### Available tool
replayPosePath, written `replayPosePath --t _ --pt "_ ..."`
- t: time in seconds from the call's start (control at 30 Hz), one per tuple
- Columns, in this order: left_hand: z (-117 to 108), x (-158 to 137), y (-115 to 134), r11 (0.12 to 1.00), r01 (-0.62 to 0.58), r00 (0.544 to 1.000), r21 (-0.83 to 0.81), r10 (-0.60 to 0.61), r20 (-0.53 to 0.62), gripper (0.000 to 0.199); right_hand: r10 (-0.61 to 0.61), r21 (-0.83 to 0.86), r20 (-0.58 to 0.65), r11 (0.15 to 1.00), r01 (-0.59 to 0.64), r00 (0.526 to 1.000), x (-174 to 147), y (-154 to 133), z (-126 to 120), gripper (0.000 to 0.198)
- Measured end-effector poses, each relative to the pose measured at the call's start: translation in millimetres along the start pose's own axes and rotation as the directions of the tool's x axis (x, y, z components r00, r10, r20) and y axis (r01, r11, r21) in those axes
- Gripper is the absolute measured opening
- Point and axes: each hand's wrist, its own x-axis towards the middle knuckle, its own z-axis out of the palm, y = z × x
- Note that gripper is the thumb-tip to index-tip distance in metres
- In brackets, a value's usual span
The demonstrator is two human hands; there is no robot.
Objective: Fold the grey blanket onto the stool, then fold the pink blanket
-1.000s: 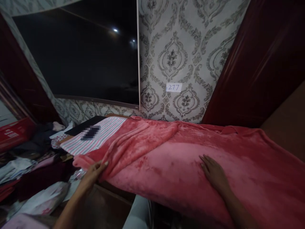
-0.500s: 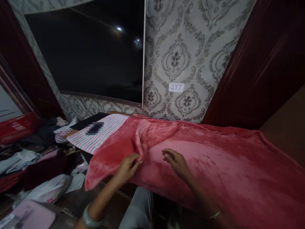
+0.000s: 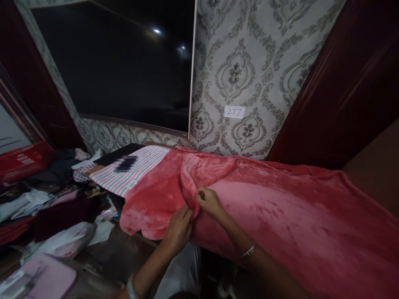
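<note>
A plush red and pink blanket (image 3: 264, 207) lies spread over a long low surface, its near side hanging down. Near its left end a bunched fold runs from the back toward me. My left hand (image 3: 179, 228) is closed on the near end of that fold. Just above and to the right, my right hand (image 3: 210, 202) pinches the fold's edge, fingers closed. The two hands are close together but apart. Left of the blanket lies a striped cloth (image 3: 146, 162) with a blurred-out dark patch on it.
A large dark television (image 3: 118, 66) hangs on the patterned wall, with a paper marked 277 (image 3: 234, 111) beside it. To the left are heaped clothes (image 3: 59, 207), a red box (image 3: 26, 162) and a pink pad (image 3: 46, 276). A dark wooden panel (image 3: 330, 91) slants at right.
My right hand has moved left and taken hold of the fold's edge. My left hand has shifted slightly right and down, and the blanket's left corner has drawn inward.
</note>
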Motion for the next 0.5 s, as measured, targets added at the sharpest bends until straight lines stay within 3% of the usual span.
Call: replayPosePath --t 0.13,0.23,0.37,0.5 --pt "-5 -16 -28 0.99 0.064 0.993 0.125 -0.05 -0.109 0.045 0.058 0.119 -0.083 0.992 -0.048 0.995 -9 1 -31 0.019" --pt "-27 -34 -62 0.979 0.109 0.979 0.171 -0.076 -0.188 0.046 0.136 0.253 -0.176 0.963 -0.088 0.975 -25 6 -62 0.026" --pt "-59 -59 -106 0.971 0.171 0.957 0.167 -0.123 -0.264 0.049 0.213 0.286 -0.301 0.95 -0.125 0.929 -56 21 -97 0.032" --pt "-87 -70 -119 0.977 0.187 0.945 0.098 -0.152 -0.291 0.044 0.298 0.264 -0.362 0.942 -0.21 0.883 -89 42 -113 0.039"
